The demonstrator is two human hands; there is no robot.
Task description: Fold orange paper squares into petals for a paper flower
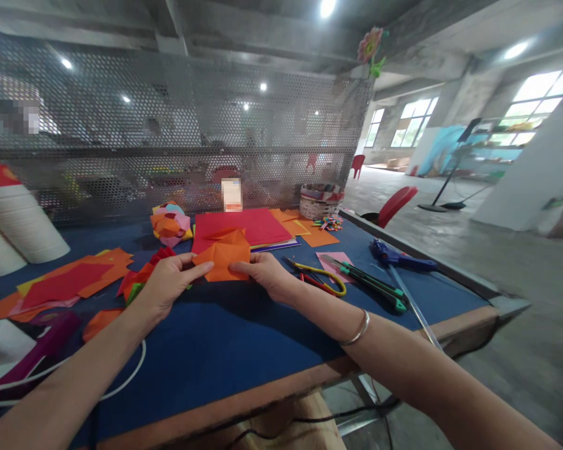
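Note:
An orange sheet of paper [225,257], creased and partly folded, is held up above the blue tabletop. My left hand [171,281] pinches its left edge between thumb and fingers. On the opposite side my right hand [267,274], with a silver bangle on that wrist, grips the right edge. Behind the paper lies a stack of red sheets [263,228]. Red, orange and green folded paper pieces [141,278] sit beside my left hand, partly hidden by it. Yellow-handled scissors [328,275] rest to the right of my right hand.
Right of the scissors lie a green-black utility knife [375,284] and a blue glue gun [401,257]. A woven basket [319,200] and a colourful paper ball [171,225] stand at the back. Paper cups [23,219] and loose coloured sheets [70,284] occupy the left. A perforated metal screen [263,131] rises behind.

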